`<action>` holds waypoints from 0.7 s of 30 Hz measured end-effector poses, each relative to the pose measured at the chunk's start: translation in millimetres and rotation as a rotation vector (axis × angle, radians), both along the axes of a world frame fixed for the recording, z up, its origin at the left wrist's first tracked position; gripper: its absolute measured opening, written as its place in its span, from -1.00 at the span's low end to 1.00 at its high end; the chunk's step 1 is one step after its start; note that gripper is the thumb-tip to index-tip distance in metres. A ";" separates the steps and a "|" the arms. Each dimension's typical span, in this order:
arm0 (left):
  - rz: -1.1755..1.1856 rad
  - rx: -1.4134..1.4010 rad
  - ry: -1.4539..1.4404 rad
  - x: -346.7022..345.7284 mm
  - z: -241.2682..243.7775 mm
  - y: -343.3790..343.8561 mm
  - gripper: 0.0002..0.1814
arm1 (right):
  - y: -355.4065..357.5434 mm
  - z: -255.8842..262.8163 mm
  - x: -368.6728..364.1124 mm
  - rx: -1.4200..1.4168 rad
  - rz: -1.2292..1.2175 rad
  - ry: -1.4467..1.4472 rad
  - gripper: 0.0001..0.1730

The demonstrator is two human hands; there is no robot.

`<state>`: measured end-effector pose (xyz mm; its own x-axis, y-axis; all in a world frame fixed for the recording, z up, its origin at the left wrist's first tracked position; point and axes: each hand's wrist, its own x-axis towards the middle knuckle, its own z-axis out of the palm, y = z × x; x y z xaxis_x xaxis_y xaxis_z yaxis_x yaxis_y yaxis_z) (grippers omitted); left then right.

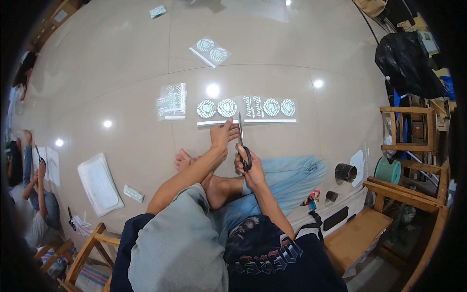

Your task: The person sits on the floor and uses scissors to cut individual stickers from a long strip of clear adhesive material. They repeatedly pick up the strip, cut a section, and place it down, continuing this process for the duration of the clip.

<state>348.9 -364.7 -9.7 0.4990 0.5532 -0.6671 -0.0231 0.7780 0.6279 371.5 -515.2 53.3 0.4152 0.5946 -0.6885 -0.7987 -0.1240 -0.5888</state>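
My right hand (pixel 251 164) holds scissors with black handles (pixel 247 158), their blades pointing away from me between two printed pieces of a clear decal sheet. My left hand (pixel 223 135) grips the lower edge of the left piece (pixel 215 109), which bears round green-and-white emblems. The right piece (pixel 271 108) bears script lettering and two smaller round emblems. Whether the two pieces are still joined at the blades cannot be told. Left of them lie overlapping clear sheets with lettering (pixel 171 102). Farther off lies a sheet with two round emblems (pixel 211 52).
Around me on the tiled floor are a stack of clear sheets (pixel 100 184), a small lettered bundle (pixel 133 193), another bundle (pixel 157 12), and dark tape rolls (pixel 345 172). Wooden frames (pixel 406 148) stand at right. At far left another person (pixel 36 204) sits holding scissors.
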 end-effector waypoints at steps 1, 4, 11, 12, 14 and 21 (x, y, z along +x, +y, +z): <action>0.023 0.006 0.000 0.8 2.0 1.3 -0.53 | 3.7 -3.1 2.4 -0.001 -0.001 -0.012 -0.56; 0.020 0.009 0.005 -0.2 3.2 4.9 -0.55 | 9.2 -10.9 5.9 -0.003 0.004 -0.038 -0.55; 0.025 0.006 0.003 -1.1 0.3 4.6 -0.54 | 10.3 -17.2 5.4 -0.025 0.018 -0.074 -0.44; 0.027 0.005 0.000 -0.5 -0.8 4.7 -0.54 | 11.1 -17.3 5.6 -0.033 0.014 -0.077 -0.43; 0.028 0.003 -0.003 -0.5 -2.8 5.0 -0.53 | 11.8 -17.0 5.6 -0.030 0.017 -0.077 -0.42; -0.008 -0.002 0.014 -1.7 -6.2 5.5 -0.52 | 13.7 -13.7 5.3 -0.040 0.032 -0.106 -0.55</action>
<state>347.2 -359.2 -15.9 0.4939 0.5480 -0.6751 -0.0075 0.7791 0.6269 376.8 -501.5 39.6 0.4678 0.5817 -0.6655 -0.7276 -0.1740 -0.6635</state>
